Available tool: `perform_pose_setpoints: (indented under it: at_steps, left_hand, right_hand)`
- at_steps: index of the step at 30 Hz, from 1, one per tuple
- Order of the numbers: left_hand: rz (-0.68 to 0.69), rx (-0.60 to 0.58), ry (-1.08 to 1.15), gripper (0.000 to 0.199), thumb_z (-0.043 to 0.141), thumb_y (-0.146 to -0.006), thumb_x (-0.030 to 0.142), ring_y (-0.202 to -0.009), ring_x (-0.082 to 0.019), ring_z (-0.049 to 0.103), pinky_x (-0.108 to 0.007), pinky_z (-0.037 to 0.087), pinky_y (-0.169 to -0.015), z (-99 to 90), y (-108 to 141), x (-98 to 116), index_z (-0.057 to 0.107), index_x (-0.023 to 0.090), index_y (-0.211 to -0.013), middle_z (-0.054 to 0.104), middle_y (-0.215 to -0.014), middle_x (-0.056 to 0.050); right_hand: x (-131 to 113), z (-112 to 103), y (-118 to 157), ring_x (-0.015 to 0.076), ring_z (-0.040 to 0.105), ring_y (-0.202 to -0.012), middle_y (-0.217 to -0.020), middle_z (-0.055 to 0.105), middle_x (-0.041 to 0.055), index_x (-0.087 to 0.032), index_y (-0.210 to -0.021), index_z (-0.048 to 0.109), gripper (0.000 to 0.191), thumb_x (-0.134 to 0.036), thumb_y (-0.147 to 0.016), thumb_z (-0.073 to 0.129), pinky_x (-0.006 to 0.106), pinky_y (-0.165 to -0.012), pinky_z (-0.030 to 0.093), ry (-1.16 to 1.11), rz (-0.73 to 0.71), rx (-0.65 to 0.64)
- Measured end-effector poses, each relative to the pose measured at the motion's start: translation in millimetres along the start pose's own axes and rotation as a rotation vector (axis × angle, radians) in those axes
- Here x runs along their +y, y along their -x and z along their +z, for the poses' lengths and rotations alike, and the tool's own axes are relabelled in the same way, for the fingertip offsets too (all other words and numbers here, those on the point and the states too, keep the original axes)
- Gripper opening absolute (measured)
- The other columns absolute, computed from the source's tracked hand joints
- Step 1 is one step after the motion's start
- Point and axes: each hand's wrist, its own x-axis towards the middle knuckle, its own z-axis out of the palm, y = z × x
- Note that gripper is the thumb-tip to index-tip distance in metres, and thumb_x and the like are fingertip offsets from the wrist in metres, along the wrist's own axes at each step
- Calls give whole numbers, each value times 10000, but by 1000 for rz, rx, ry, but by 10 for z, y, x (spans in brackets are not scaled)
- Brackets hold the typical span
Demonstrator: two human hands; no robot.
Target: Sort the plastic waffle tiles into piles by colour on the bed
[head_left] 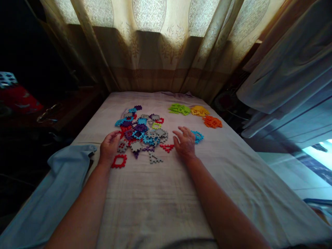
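A mixed pile of interlocking plastic tiles (140, 129) in red, blue, purple and grey lies on the sheet. At its left edge is my left hand (110, 147), fingers curled together; what they hold, if anything, is too small to name. My right hand (184, 142) has its fingers spread, between a red triangular tile (167, 148) and blue tiles (197, 137). Closer to me lie a red square frame (119, 161) and a grey triangle (155, 158). Green (179, 109), yellow (200, 110) and orange (212, 121) tiles form separate heaps farther back on the right.
The bed (155, 200) is covered with a pale sheet. Light blue cloth (70, 173) lies along its left side. Curtains (166, 58) hang behind the far edge, and clothes (287, 65) hang at the right. A red patterned item (19, 98) is at the far left.
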Motion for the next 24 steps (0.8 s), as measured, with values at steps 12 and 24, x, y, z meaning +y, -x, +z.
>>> perform_pose_setpoints:
  at_steps: [12,24]
  left_hand:
    - [-50,-57,118,499,661,-728,455,-964,-197,680,-359,533,-918,-21,20,54,673,167,-1134,727,-1085,-77]
    - [-24,-46,73,476,661,-730,445,-945,-188,682,-349,534,-921,1,2,-16,690,169,-1117,734,-1037,-68]
  right_hand:
    - [-327,331,-168,302,411,-1337,-1372,575,94,-273,-1156,703,324,-410,-938,507,512,-1070,320,-18,59,-160]
    - [-345,216,-149,358,367,-1358,-1420,515,159,-205,-1199,667,489,-487,-800,671,521,-1074,299,15,30,-238]
